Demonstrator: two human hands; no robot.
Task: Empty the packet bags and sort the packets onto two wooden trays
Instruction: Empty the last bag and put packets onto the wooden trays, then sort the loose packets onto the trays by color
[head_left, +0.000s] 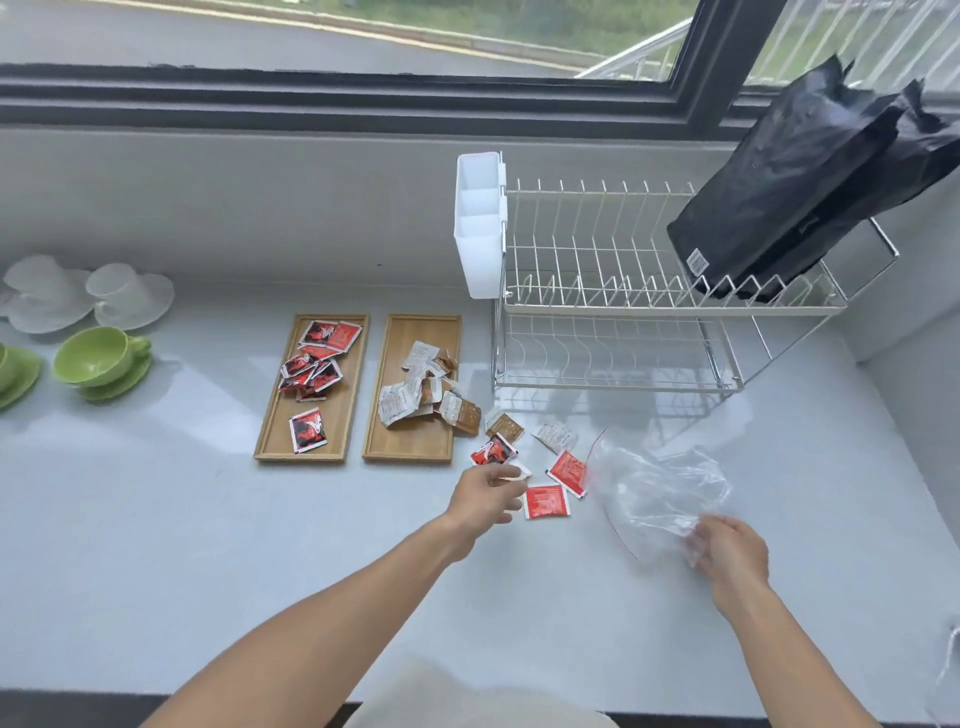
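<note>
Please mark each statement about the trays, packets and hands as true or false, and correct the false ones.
1. The left tray holds red packets. True.
2. The right tray is bare. False: it holds white and brown packets.
3. The right hand holds the clear plastic bag. True.
4. All packets are sorted. False: several loose packets lie on the counter near the left hand.

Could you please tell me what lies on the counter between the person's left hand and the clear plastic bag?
In the head view, two red packets lie flat on the counter between the left hand and the clear plastic bag, one just right of the fingertips, the other against the bag's edge.
</note>
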